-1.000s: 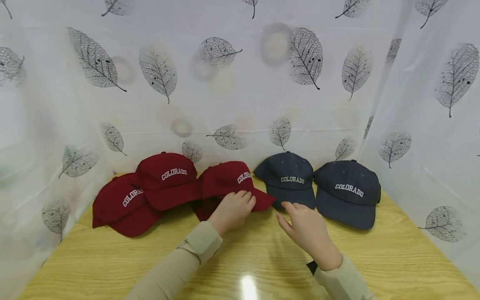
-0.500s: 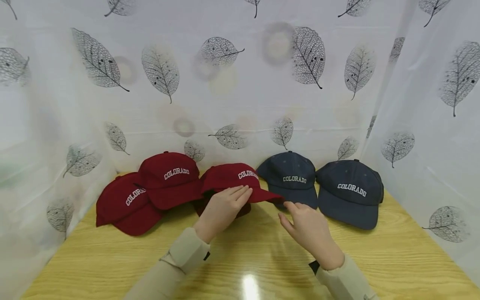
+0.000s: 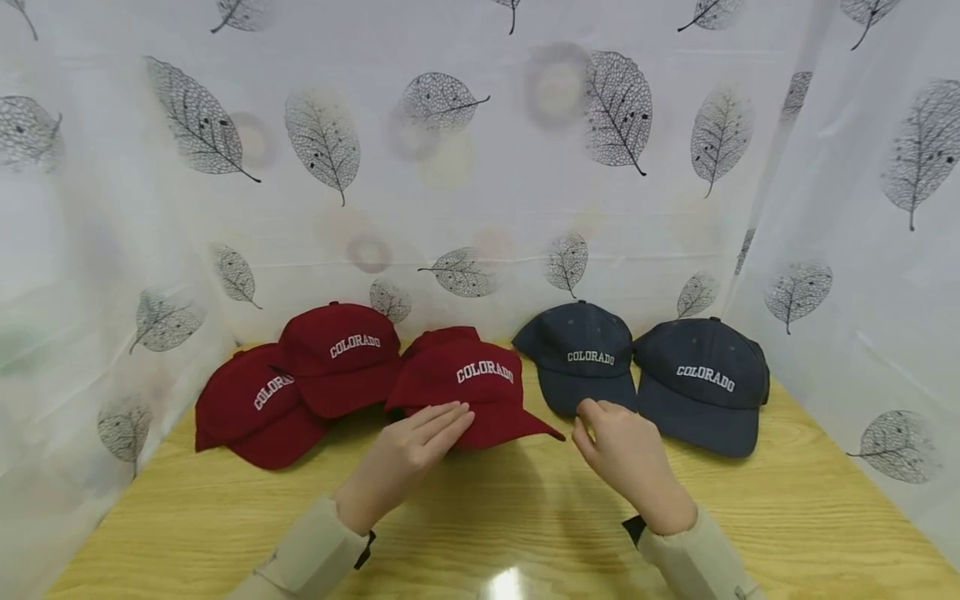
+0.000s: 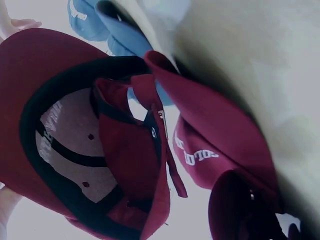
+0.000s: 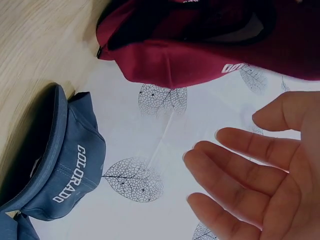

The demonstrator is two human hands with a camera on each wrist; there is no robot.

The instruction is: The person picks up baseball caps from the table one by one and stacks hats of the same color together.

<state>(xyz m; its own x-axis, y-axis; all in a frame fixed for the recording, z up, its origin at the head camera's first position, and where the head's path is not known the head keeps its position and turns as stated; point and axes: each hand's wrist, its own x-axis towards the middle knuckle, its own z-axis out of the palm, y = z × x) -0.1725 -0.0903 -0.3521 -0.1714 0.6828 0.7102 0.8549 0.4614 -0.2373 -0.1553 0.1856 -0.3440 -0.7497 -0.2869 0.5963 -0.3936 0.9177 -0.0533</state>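
My left hand [image 3: 408, 454] holds a red COLORADO cap [image 3: 487, 379] at the left side of its brim, fingers lying over the top. In the left wrist view the same cap [image 4: 135, 160] shows its hollow inside, dark sweatband and back strap. More red cloth [image 3: 446, 335] shows just behind it in the head view. Off the brim's right tip is my right hand [image 3: 626, 454], in front of a navy COLORADO cap [image 3: 588, 337]. The right wrist view shows that hand's fingers [image 5: 225, 187] loosely bent, apart from the caps, with nothing in them.
Two red caps overlap at the left, one [image 3: 341, 350] leaning over the other [image 3: 255, 408]. A second navy cap [image 3: 701, 383] sits at the far right. All stand along the back of the wooden table [image 3: 480, 517], before a leaf-print curtain [image 3: 480, 167].
My left hand has moved left and towards me, bringing the red cap forward and turning its lettering to the front. The right hand has barely moved; its fingers bend a little more.
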